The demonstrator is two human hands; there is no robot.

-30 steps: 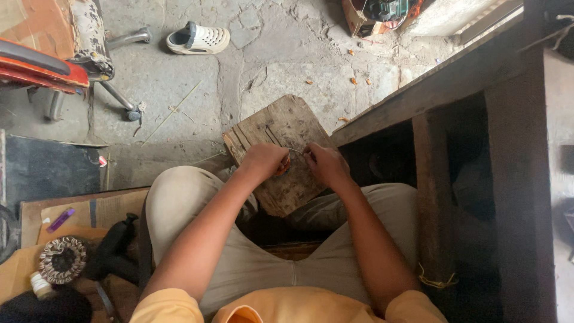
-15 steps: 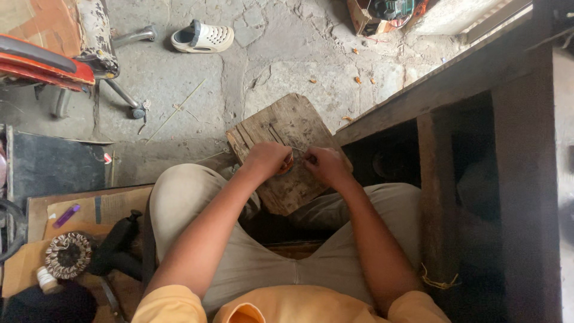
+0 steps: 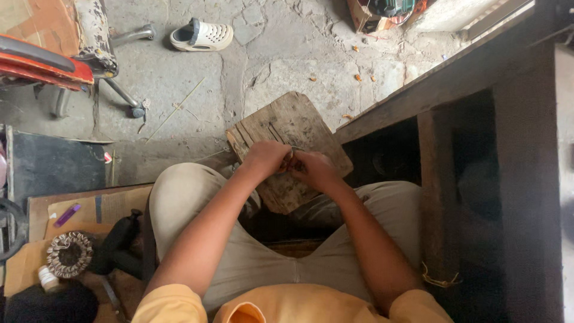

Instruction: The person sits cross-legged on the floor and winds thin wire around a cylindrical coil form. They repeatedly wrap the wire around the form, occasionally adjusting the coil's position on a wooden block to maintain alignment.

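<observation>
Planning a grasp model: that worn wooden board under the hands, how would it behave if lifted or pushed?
The wooden board looks stiff and thick, so it likely won't flex. Its rough, cracked surface should grip rather than slip. Flat-sided, it probably won't roll; the uneven stone floor may make it drag if pushed.

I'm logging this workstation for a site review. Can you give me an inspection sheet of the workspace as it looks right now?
Surface: worn wooden board on cracked concrete floor.
Job's things: small thin piece pinched between both hands; too small to identify.
Clutter: white clog, purple lighter, round wire brush, cardboard box.
Grippers: left hand and right hand touching over the board.
Cables: nothing seen.
Surroundings: red chair, dark wooden frame.
</observation>
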